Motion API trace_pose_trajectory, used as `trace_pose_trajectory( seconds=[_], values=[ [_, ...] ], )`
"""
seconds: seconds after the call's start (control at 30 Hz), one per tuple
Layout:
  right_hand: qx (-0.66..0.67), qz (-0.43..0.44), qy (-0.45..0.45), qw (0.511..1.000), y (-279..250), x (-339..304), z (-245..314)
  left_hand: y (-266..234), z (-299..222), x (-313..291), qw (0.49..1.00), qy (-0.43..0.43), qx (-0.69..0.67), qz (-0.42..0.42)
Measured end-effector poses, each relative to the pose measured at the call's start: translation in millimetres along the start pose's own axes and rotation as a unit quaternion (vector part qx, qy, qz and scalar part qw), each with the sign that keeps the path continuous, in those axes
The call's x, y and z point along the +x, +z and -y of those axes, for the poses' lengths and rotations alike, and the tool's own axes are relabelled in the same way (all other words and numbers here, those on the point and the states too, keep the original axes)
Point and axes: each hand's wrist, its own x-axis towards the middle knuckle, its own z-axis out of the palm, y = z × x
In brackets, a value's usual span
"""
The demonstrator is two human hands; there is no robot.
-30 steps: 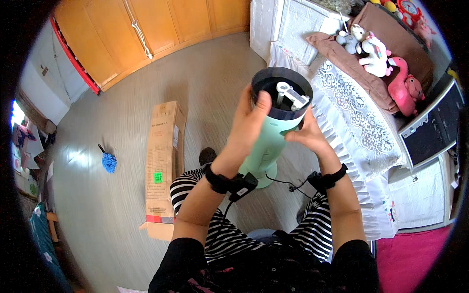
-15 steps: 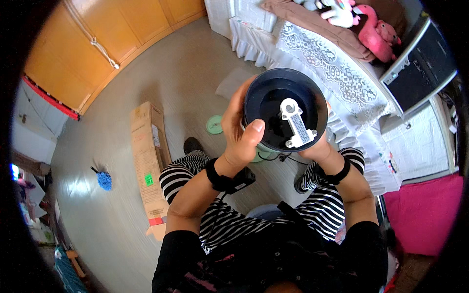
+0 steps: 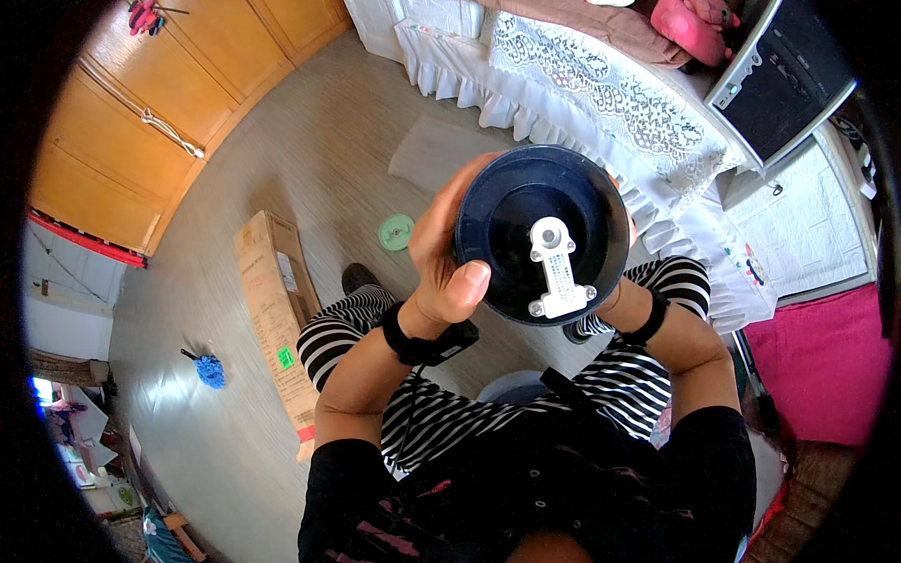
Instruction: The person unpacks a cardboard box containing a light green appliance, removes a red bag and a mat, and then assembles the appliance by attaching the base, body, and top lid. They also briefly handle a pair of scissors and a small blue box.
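Observation:
Over my lap I hold a round, dark navy plastic housing (image 3: 488,202), shaped like a deep bowl, its hollow side facing me. Inside it a white T-shaped bracket (image 3: 559,272) runs from the centre to the near rim, with screws at its ends. My left hand (image 3: 439,253) is closed round the left side, thumb on the near left rim. My right hand (image 3: 631,223) grips the right side; most of it is hidden behind the housing, with fingertips showing past the edge.
A long cardboard box (image 3: 272,314) lies on the floor to the left, near a green disc (image 3: 395,232) and a blue duster (image 3: 209,371). A bed with a white ruffled cover (image 3: 554,122) stands ahead right, beside a dark-fronted cabinet (image 3: 798,80). Wooden cupboards (image 3: 131,141) line the far left.
The housing has come slightly nearer to me and tilted, so its inside shows more fully. A black cable seen below it before is now hidden. Both hands keep their hold.

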Motion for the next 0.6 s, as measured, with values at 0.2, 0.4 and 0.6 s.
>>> trace_pose_trajectory(
  seconds=[0.2, 0.4, 0.6],
  values=[
    [-0.022, -0.031, -0.011, 0.999, 4, -1, -7, 1, 1, 0, 1.0, 0.001, 0.005, -0.012],
    [-0.054, -0.05, -0.026, 0.997, 11, 1, -15, 1, -2, -2, 0.999, -0.017, 0.019, -0.036],
    [-0.139, -0.023, -0.065, 0.988, 5, 17, -14, 5, -2, -4, 0.994, -0.03, 0.068, -0.085]
  ],
)
